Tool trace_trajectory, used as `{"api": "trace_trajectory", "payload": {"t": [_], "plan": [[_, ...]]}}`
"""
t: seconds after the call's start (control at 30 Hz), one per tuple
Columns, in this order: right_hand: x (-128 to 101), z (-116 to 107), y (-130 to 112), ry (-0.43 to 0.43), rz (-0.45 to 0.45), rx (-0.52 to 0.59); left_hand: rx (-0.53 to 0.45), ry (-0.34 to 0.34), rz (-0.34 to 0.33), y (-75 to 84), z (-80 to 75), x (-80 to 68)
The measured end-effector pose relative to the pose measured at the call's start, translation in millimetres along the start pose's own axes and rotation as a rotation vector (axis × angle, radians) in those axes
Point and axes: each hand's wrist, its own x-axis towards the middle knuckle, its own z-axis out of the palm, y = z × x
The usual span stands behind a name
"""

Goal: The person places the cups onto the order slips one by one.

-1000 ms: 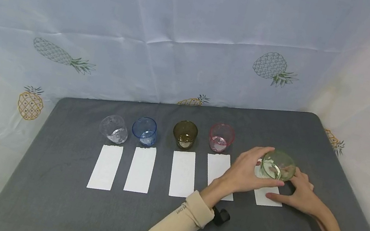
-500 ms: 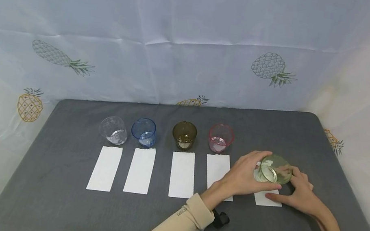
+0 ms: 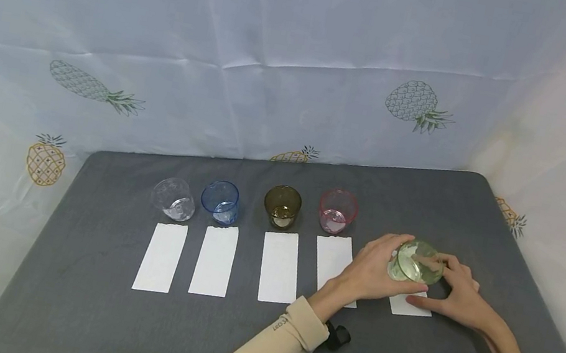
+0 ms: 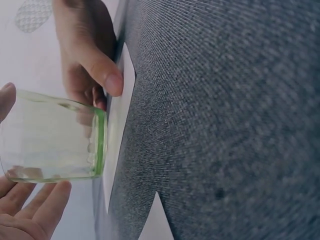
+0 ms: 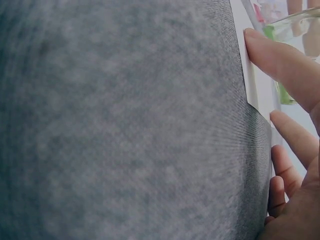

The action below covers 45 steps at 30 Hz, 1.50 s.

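Observation:
My left hand [image 3: 376,270] grips a clear green cup [image 3: 417,262], tipped on its side just above a white paper strip [image 3: 410,304] on the grey table [image 3: 83,312]. My right hand [image 3: 461,296] lies beside the cup with its thumb pressing flat on that strip. The left wrist view has the green cup [image 4: 55,139] lying sideways between my left fingers [image 4: 35,212], with the right thumb [image 4: 100,67] on the paper strip [image 4: 120,130]. In the right wrist view, the thumb [image 5: 282,62] rests on the strip [image 5: 252,80] below the cup [image 5: 295,27].
A clear cup [image 3: 173,198], a blue cup [image 3: 220,201], a brown cup [image 3: 282,206] and a pink cup [image 3: 337,211] stand in a row, each behind its own white strip [image 3: 215,259]. A pineapple-print cloth [image 3: 305,48] backs the table.
The left hand has brought the green cup slightly down and to the left, closer to the strip. The right hand has stayed put on the paper.

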Motion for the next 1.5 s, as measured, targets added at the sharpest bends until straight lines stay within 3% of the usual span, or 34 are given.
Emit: {"api": "trace_trajectory", "payload": {"t": [1.17,1.5], "plan": [[0.1,0.6,0.5,0.014,-0.032,-0.022,0.014,-0.033,-0.060,-3.9,10.0,1.3],[-1.5,1.7,-2.0,-0.006,0.012,-0.034,0.038,-0.053,-0.060,-3.8,8.3,2.4]]}}
